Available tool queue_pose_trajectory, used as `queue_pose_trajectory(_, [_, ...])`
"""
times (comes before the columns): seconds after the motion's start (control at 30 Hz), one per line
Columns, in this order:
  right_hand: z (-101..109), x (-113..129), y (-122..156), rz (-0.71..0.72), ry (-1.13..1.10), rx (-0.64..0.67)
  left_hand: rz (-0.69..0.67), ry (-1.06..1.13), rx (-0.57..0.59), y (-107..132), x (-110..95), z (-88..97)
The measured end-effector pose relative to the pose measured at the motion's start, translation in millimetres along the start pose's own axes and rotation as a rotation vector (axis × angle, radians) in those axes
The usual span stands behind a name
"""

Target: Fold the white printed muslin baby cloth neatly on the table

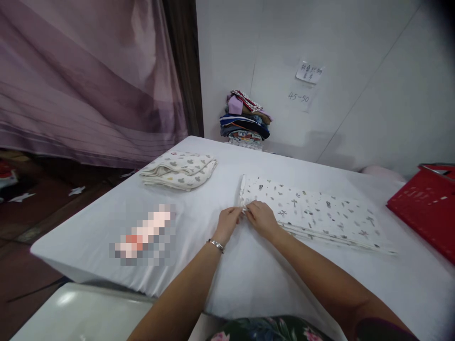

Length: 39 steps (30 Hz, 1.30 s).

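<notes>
A white patterned cloth (313,213) lies flat on the white table (220,265), folded into a long strip. Both hands meet at its near left corner. My left hand (229,222), with a bracelet on the wrist, pinches the corner with closed fingers. My right hand (261,219) grips the same edge right beside it, fingers curled over the fabric.
A folded cloth with grey prints (179,169) rests at the table's far left. A stack of folded clothes (245,121) leans on the back wall. A red basket (428,206) sits at the right edge. A blurred patch (145,234) lies near left. A purple curtain (88,80) hangs left.
</notes>
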State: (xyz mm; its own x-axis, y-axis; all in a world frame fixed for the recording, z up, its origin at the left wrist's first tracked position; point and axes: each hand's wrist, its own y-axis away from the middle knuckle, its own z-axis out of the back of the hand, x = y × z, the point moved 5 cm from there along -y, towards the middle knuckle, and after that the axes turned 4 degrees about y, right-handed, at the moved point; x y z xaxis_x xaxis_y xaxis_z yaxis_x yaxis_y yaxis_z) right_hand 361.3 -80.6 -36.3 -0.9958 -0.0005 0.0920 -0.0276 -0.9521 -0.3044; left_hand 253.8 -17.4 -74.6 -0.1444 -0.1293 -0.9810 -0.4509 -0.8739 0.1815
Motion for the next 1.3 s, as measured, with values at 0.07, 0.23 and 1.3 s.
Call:
queue_pose_trajectory(0.07, [-2.1, 3.8, 1.4, 0.005, -0.005, -0.014, 0.044, 0.03, 0.007, -1.4, 2.4, -0.1])
queue_pose_trajectory(0.23, [-8.0, 7.2, 6.3, 0.034, -0.114, -0.088, 0.113, 0.073, 0.014, -9.4, 6.0, -0.9])
queue_pose_trajectory(1.3, [42.8, -147.0, 127.5, -0.138, -0.069, -0.051, 0.233, 0.085, -0.143, -14.1, -16.2, 4.2])
